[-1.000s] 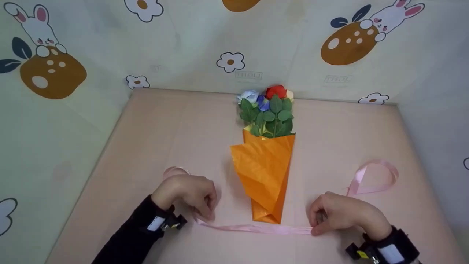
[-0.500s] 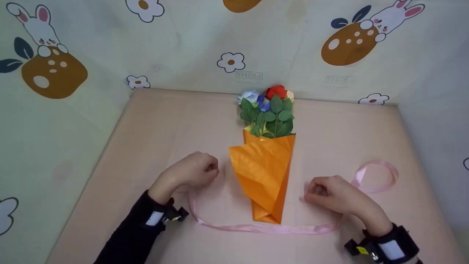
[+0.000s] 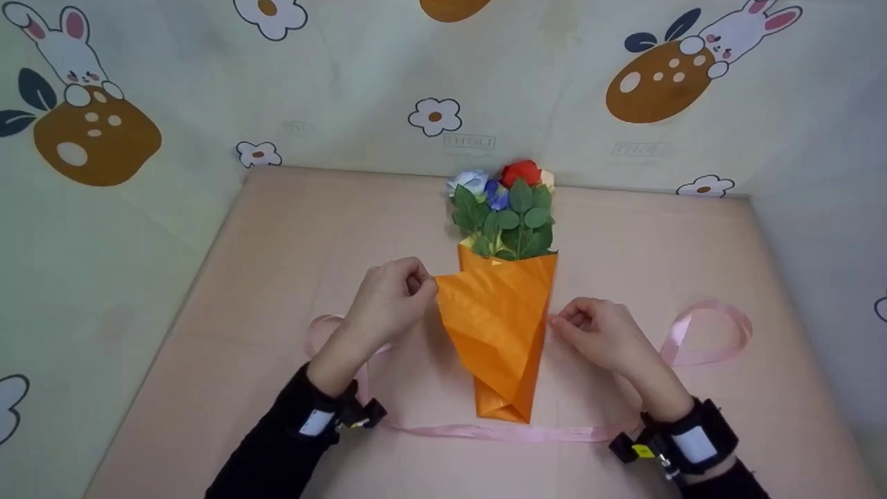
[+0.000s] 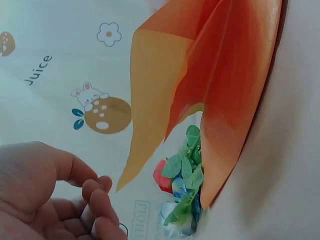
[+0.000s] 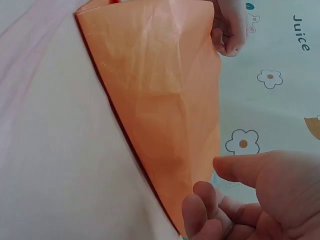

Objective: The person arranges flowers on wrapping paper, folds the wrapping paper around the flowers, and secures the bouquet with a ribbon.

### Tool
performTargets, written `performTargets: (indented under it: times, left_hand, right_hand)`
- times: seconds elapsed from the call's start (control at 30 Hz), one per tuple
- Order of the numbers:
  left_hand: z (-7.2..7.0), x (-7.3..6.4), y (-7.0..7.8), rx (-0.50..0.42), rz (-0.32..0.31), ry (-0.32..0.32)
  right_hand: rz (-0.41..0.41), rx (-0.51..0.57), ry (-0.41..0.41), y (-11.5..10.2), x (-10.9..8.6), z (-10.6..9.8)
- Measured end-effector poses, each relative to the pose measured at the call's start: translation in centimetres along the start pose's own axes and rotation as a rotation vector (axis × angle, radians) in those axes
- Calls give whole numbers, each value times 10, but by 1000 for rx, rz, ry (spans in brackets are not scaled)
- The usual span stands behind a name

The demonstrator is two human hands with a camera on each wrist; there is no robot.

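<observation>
Counted one bouquet (image 3: 497, 291), laid mid-table between left hand (image 3: 391, 301) and right hand (image 3: 606, 333). Counted in it one red flower (image 3: 521, 172), one pale blue flower (image 3: 470, 182), one dark blue flower (image 3: 497, 195) and one cream flower (image 3: 548, 180), mostly hidden behind the red; left the overlapping green leaves (image 3: 509, 220) uncounted. Counted one orange paper wrap (image 3: 499, 336) around the lower part. Logged pink ribbon (image 3: 513, 432) in a strip just on the person's side of the wrap, plus one loop well to the right and one beside the left wrist; could not tell one length from several. Counted two black sleeves (image 3: 267, 443).

Noted a flat, pale pink table (image 3: 332, 242), backed and flanked by pale walls (image 3: 346, 83) with cartoon prints: two rabbits (image 3: 75, 52) on brown fruit in the head view, plus outlined daisies.

Recorded long axis of bouquet as near-to-far, almost straight away from the person, with flower heads at the table's far edge and narrow folded end closest.

Found left hand beside the wrap's loose left corner, with curled fingers and overlapping thumb and forefinger tips; could not tell touching from slightly parted. Found right hand at the opposite edge, with thumb and forefinger apart; could not tell paper contact from a small gap.
</observation>
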State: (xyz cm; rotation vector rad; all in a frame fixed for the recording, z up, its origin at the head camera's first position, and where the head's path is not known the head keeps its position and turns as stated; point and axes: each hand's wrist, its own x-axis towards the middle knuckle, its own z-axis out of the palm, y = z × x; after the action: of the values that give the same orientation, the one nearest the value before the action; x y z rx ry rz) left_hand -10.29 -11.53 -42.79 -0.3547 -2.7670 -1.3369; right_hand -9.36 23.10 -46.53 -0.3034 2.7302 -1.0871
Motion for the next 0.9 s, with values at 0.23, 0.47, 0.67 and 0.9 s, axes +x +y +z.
performTargets:
  times: [0.23,0.47,0.67,0.9]
  left_hand:
    - [29,-2,19,58,135,-5]
    - [61,-7,18,205,175,-157]
    - [77,-9,9,278,94,-241]
    - [82,-11,-3,336,-18,-374]
  right_hand:
    - [39,-18,-21,-17,17,15]
    - [75,-57,-11,-19,21,30]
    - [102,-124,22,-16,22,38]
    - [153,-138,6,-16,16,28]
